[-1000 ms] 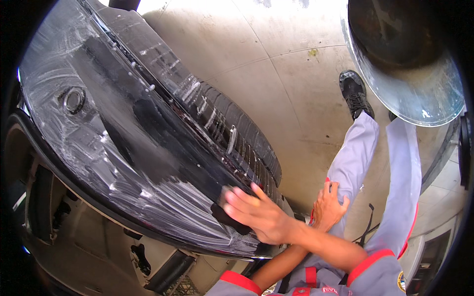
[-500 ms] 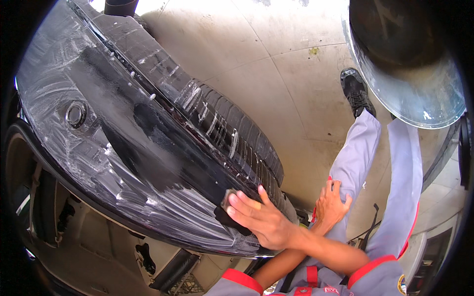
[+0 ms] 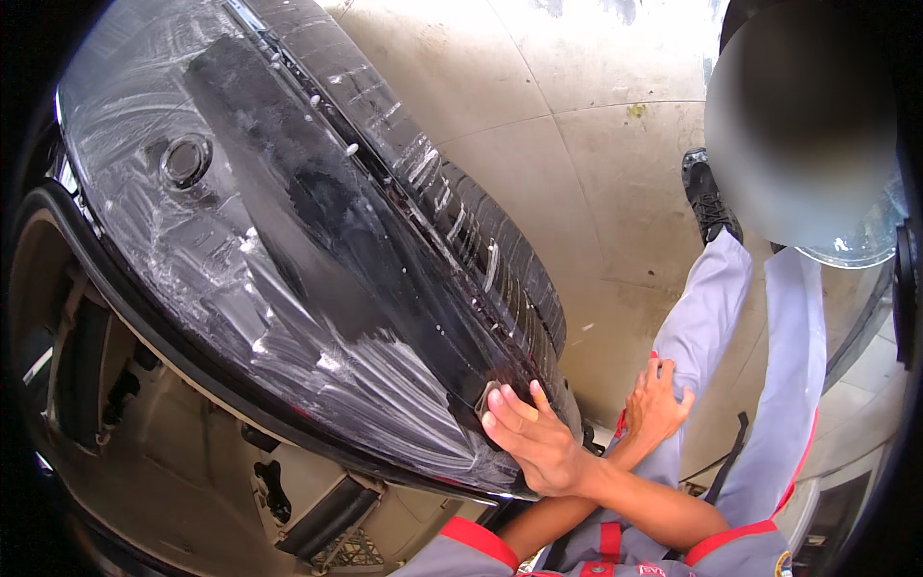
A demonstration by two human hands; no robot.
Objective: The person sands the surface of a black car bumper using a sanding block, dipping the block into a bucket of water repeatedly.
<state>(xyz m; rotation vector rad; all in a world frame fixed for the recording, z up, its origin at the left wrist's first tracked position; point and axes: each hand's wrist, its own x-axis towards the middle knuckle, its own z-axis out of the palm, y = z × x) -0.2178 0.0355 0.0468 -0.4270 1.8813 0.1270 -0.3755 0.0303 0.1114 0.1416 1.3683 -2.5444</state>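
Observation:
My right hand (image 3: 534,442) presses a small grey-brown pad (image 3: 488,399) onto the black car body panel (image 3: 269,221), near its lower right edge. White streaks cover much of the panel around a darker band, and a round fitting (image 3: 186,162) is set in it. A treaded tyre (image 3: 514,288) lies beyond the panel's right edge. My left hand (image 3: 652,404) grips my left leg (image 3: 704,288) around the knee with bent fingers, crossed under my right forearm.
The car's open interior (image 3: 163,433) lies along the lower left. My dark shoe (image 3: 704,188) stands on the pale tiled floor (image 3: 500,77). A large rounded object (image 3: 798,125), heavily blurred, fills the upper right, with a shiny rim (image 3: 846,255) below.
The view has shifted, so the panel's upper part appears higher and further right. My right hand is still on the pad, slightly lower and further right in view. The upper-right object now appears blurred.

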